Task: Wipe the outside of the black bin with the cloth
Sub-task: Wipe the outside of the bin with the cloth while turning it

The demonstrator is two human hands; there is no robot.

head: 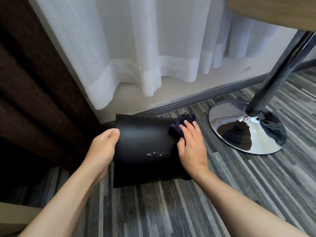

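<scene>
The black bin (143, 147) lies tipped on its side above the striped wood floor, its smooth outer wall facing me, with small white marks low on that wall. My left hand (102, 149) grips the bin's left edge, thumb on top. My right hand (189, 146) presses a dark navy cloth (181, 124) against the bin's upper right part. The cloth is bunched and pokes out past my fingertips. The bin's inside is hidden.
A chrome table base (248, 127) with its slanted pole (280, 65) stands close on the right. White sheer curtains (136, 48) hang behind the bin above a grey skirting board (205, 98). A dark brown curtain (34, 82) fills the left side.
</scene>
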